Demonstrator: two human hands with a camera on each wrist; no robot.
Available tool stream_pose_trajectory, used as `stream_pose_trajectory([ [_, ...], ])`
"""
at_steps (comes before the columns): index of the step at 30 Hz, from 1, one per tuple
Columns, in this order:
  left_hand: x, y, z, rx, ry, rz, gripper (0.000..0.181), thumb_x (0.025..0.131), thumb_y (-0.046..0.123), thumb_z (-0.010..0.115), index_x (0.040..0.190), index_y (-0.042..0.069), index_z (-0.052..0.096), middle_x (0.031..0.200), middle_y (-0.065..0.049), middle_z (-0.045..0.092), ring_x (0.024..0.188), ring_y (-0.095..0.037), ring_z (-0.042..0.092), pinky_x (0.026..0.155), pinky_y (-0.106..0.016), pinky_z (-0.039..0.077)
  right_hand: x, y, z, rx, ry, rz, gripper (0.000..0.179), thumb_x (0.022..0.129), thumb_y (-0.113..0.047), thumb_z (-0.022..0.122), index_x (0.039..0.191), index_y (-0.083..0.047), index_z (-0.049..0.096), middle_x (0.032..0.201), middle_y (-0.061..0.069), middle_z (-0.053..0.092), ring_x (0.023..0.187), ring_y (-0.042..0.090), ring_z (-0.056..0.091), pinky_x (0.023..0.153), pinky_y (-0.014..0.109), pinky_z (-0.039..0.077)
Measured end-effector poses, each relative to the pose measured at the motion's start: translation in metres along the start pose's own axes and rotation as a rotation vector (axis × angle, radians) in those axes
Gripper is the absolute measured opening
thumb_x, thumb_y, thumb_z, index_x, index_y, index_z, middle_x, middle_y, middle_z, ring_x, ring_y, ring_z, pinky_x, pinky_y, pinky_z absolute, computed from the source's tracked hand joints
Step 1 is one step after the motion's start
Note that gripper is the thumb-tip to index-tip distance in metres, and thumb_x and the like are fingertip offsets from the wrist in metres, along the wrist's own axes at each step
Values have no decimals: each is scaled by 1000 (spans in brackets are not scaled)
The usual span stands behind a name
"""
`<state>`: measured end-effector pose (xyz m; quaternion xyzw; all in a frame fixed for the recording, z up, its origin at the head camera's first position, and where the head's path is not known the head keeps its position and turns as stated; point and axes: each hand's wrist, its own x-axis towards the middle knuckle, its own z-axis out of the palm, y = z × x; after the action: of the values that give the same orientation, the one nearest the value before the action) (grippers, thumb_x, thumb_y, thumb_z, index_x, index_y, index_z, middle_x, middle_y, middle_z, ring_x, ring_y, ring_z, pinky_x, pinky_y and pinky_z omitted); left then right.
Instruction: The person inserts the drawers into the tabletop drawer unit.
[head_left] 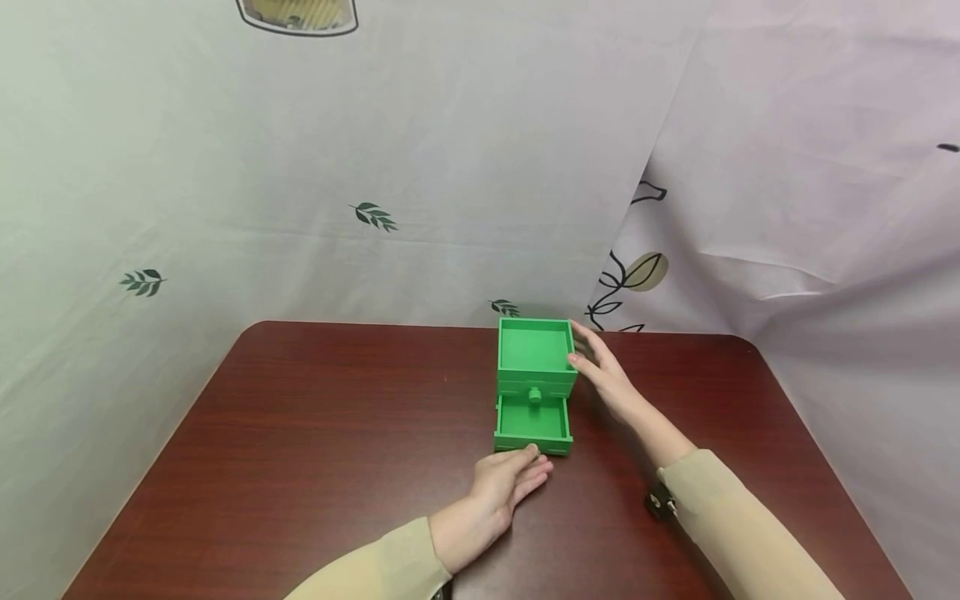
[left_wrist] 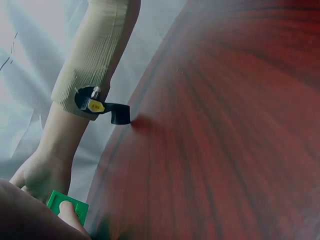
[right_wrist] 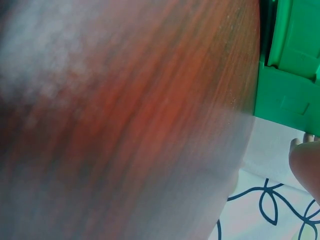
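A small green drawer box (head_left: 536,382) with an open-topped tray stands toward the back of the table. Its lower drawer (head_left: 532,421) is pulled out toward me; the upper drawer front with its round knob (head_left: 534,395) is in. At the lower drawer's front is my left hand (head_left: 495,492), thumb tip against the middle of that front, other fingers extended to the right. My right hand (head_left: 603,375) rests along the box's right side, fingers straight toward the back and thumb at the top rim. In the right wrist view, its fingertips (right_wrist: 308,138) show at the green box's edge.
The dark red wooden table (head_left: 337,433) has rounded back corners. A pale cloth curtain (head_left: 450,150) with printed leaves hangs behind and at the sides. A dark strap (head_left: 660,500) with a camera sits at the right sleeve's cuff.
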<state>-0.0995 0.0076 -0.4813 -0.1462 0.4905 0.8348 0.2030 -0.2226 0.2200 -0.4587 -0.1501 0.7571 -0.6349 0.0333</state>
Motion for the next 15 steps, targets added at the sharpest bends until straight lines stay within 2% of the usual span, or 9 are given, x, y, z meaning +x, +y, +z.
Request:
stream_pose_trajectory([
  [11, 5, 5, 5, -15, 10, -5, 37, 104, 1, 64, 133, -21, 55, 109, -21, 79, 86, -11, 78, 90, -29, 68, 0, 0, -1, -15, 1, 7, 65, 112, -12, 48, 169, -7, 19, 171, 26, 28, 157, 44, 30, 106, 5, 40],
  [15, 10, 6, 5, -20, 21, 8, 38, 104, 0, 64, 133, -22, 54, 115, -27, 77, 88, -14, 79, 92, -31, 68, 0, 0, -1, -5, 2, 14, 65, 112, -12, 48, 169, -7, 20, 171, 25, 28, 157, 43, 30, 105, 4, 41],
])
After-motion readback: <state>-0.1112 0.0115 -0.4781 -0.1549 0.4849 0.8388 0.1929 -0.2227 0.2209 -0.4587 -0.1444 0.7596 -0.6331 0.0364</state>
